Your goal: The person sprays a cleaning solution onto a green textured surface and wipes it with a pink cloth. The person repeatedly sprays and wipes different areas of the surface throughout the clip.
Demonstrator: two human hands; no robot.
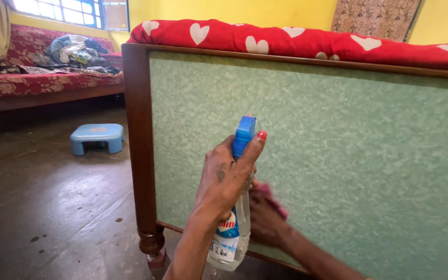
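Observation:
My left hand (226,179) grips a clear spray bottle (230,242) with a blue trigger head, and my thumb lies along the head. The nozzle points at the green speckled panel (338,155) of a wooden bed end. Just right of the bottle and lower, my right hand (265,220) presses a pink cloth (277,201) against the panel. The cloth and this hand are blurred, and the bottle hides part of them.
The panel sits in a dark wooden frame with a turned leg (150,241). A red blanket with white hearts (296,41) lies on top. A low blue stool (98,136) stands on the dark floor at left. Behind it is a red patterned sofa (37,80) with piled clothes (76,52).

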